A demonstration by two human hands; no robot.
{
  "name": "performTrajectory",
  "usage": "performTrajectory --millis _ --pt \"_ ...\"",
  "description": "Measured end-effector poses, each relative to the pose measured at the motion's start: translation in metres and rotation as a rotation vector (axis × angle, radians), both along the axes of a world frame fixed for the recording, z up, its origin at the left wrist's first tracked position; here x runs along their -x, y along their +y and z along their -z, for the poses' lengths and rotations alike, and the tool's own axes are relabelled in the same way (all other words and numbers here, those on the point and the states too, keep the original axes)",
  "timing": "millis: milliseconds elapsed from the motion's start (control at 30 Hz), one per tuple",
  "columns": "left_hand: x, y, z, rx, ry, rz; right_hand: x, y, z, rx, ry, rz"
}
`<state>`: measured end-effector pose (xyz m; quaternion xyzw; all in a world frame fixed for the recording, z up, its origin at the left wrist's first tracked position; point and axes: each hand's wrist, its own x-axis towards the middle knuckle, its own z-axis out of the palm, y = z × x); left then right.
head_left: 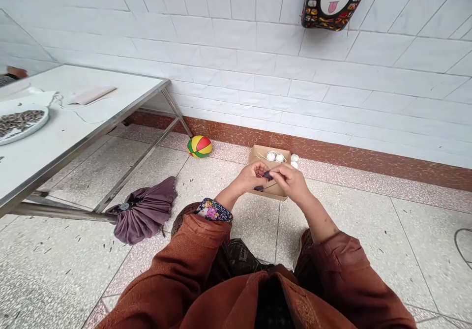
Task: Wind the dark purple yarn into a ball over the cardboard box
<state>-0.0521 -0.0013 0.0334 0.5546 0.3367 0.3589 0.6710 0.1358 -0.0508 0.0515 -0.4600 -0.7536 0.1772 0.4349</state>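
Observation:
My left hand and my right hand meet above a shallow cardboard box on the floor. Between their fingertips is a small dark piece, too small to name, and both hands pinch it. A second small dark piece shows just below my left hand, over the box; I cannot tell whether it hangs or lies there. Several white balls of string sit at the back of the box, and some are at or just beyond its right edge.
A white table with metal legs stands at left, bearing a plate of seeds or husks. Beneath its edge hangs a folded purple umbrella. A colourful ball rests near the wall. A black basket hangs above.

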Motion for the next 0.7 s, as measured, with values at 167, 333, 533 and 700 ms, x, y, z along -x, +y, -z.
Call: performTrajectory --millis 167,333,533,700 --pt "0.004 -0.02 -0.004 0.119 -0.166 0.061 -0.004 0.016 0.017 0.098 0.133 0.146" --pt "-0.002 -0.009 0.004 0.165 -0.287 -0.142 0.008 0.006 0.039 0.219 0.012 0.114" --pt "-0.01 0.006 0.02 0.029 -0.046 -0.314 0.009 -0.021 0.016 0.183 0.06 -0.188" --pt "-0.014 -0.003 0.021 -0.075 0.075 -0.146 -0.007 -0.013 0.0 0.264 0.36 -0.068"
